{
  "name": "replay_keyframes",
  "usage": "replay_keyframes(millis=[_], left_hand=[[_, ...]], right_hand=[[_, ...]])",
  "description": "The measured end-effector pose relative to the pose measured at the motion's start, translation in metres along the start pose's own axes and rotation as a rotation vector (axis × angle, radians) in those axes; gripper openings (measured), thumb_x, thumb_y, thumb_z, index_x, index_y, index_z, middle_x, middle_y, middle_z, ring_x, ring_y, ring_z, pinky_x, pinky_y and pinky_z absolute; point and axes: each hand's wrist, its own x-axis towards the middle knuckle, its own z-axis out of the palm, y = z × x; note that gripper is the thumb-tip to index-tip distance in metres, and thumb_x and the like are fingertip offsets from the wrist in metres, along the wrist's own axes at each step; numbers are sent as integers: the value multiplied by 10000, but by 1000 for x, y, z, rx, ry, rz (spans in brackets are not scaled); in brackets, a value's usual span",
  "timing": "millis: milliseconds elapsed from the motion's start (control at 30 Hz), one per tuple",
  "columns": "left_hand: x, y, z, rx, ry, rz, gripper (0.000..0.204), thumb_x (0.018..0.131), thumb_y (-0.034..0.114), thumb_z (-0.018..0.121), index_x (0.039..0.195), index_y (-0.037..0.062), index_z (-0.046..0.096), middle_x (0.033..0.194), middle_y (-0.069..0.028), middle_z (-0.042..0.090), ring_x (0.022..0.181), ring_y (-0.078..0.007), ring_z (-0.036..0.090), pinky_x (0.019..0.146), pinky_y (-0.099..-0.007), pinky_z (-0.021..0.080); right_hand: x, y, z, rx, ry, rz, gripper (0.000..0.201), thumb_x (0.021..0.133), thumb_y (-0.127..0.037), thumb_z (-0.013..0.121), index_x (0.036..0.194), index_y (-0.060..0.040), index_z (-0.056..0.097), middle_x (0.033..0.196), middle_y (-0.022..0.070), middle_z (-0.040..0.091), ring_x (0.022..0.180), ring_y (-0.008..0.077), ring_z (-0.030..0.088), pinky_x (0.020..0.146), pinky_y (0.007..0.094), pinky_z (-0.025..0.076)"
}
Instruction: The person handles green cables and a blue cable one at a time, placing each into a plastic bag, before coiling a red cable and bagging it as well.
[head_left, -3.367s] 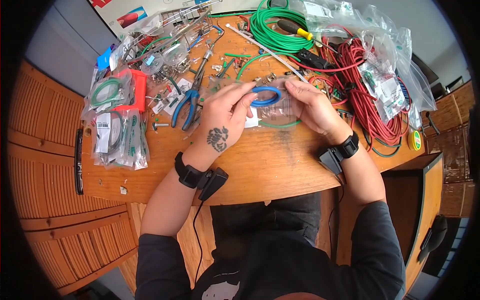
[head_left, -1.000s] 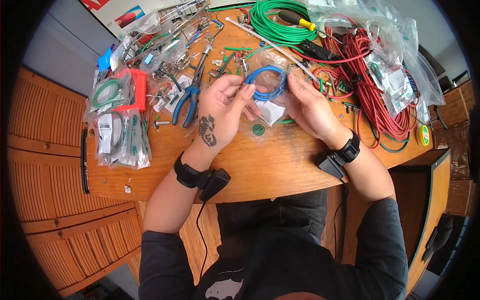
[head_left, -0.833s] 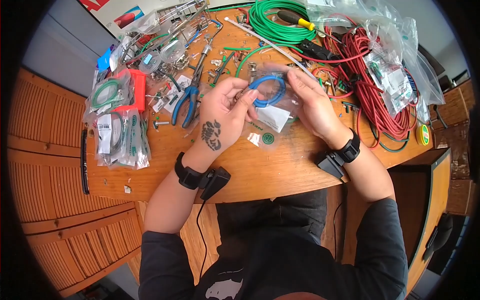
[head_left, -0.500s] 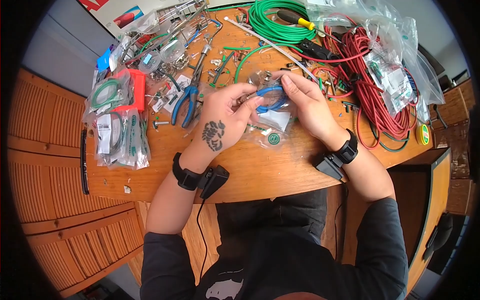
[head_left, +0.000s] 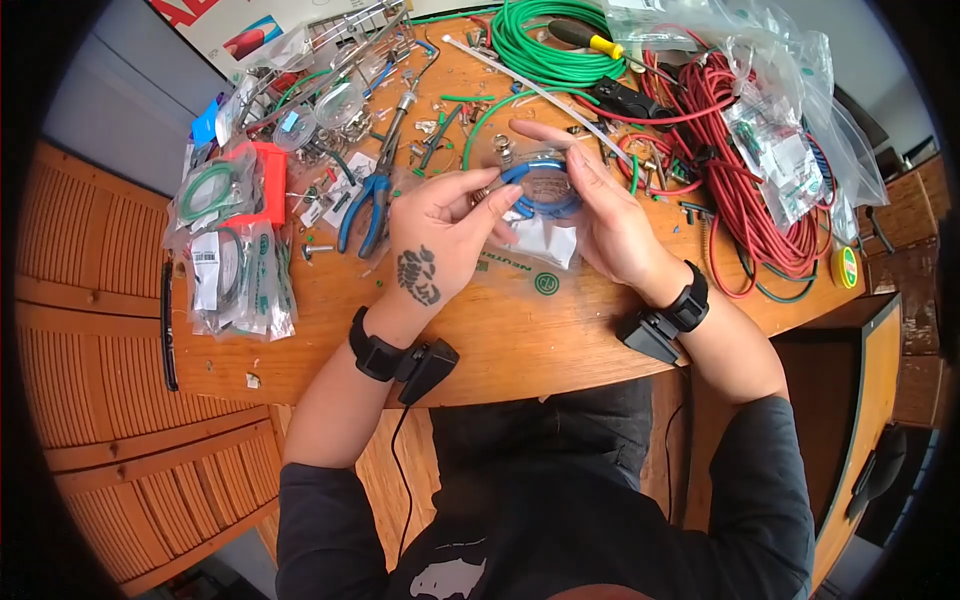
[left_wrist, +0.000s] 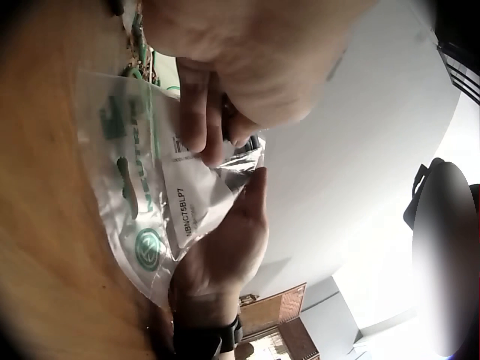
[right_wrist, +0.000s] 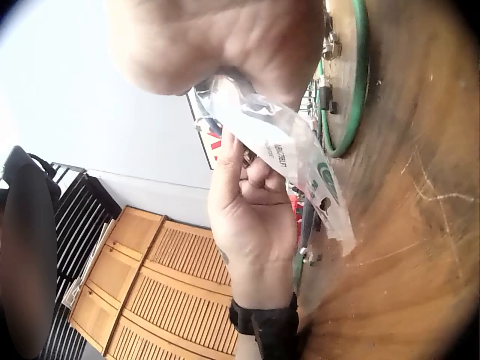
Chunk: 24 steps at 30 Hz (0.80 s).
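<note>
In the head view a coil of blue cable (head_left: 551,207) is held above the table between both hands, with a clear plastic bag (head_left: 530,277) around and below it. My left hand (head_left: 436,235) pinches the coil's left side between thumb and fingers, near a small metal part. My right hand (head_left: 620,225) grips the bag at the coil's right side, its index finger stretched out behind. A white label (left_wrist: 187,210) and green print show on the bag in the left wrist view. The right fingers behind the bag are partly hidden.
Blue-handled pliers (head_left: 364,215) lie left of the hands, beyond them bagged cables (head_left: 209,267) and a red bin (head_left: 272,185). A green cable coil (head_left: 520,50), a screwdriver (head_left: 590,38) and a red cable bundle (head_left: 712,100) lie behind and right.
Compared with earlier frames, the blue coil and bag have been turned and tilted between the hands. My right index finger now stretches out to the left. My left hand keeps its pinch.
</note>
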Motion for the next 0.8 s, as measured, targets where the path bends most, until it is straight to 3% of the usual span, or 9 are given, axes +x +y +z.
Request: replay_keyframes(millis=[167,267,333,433,533,667,733,767,800], left_hand=[[1,1,-5,246,-70,15,205,855,62,733,1009,-61,679,812,-73,692,583,-103,663,489,-218,473],[4,0,-7,441,-83,169,176,830,66,743,963,-32,684,793,-76,674,571,-121,656,499,-243,482],[4,3,-8,673,-107,417,162,813,61,744,929,-29,677,780,-89,652,598,-146,657,519,-267,485],[3,10,-8,720,-130,456,160,803,57,747,936,-12,691,785,-93,652,616,-150,642,540,-273,484],[0,6,-2,450,-78,270,171,803,70,756,950,6,698,793,-83,657,602,-138,618,546,-267,475],[2,12,-2,446,-81,311,180,799,74,762,961,20,703,783,-69,659,589,-126,602,527,-255,461],[-1,14,2,532,-9,415,154,822,78,753,937,-4,693,785,-61,672,573,-99,592,504,-250,445],[0,11,2,531,-8,416,154,822,78,753,937,-4,693,785,-61,672,573,-99,592,504,-250,445],[0,5,1,422,5,242,142,845,81,737,922,-22,676,796,-68,682,563,-91,588,496,-241,441]], right_hand=[[-2,-6,-4,-11,-73,30,511,1065,-380,339,1437,-33,399,1197,89,595,1118,148,551,1005,320,424],[-1,-8,-4,-152,-112,62,528,1068,-393,318,1437,-25,404,1259,104,572,1153,154,537,1025,323,410],[-1,-5,-1,-339,-119,-39,548,1070,-402,302,1446,-16,400,1347,127,524,1213,165,503,1056,328,383],[0,-2,1,-283,-106,-46,557,1070,-401,301,1463,-14,382,1415,134,471,1265,176,464,1082,333,355],[0,-5,4,-274,-112,-83,549,1071,-385,307,1470,-13,371,1435,118,458,1279,181,453,1088,327,345],[2,-1,6,-326,29,-176,520,1073,-357,323,1457,-15,399,1384,107,493,1237,182,480,1067,313,354],[4,1,-3,-704,148,-349,469,1068,-332,366,1360,-1,523,1203,100,587,1104,178,553,998,297,406],[4,-3,-7,-705,146,-348,469,1068,-332,366,1360,-1,523,1203,100,587,1104,178,553,998,297,406],[3,-8,-10,-767,173,-340,443,1062,-323,391,1293,8,575,1107,91,605,1036,177,573,956,293,428]])
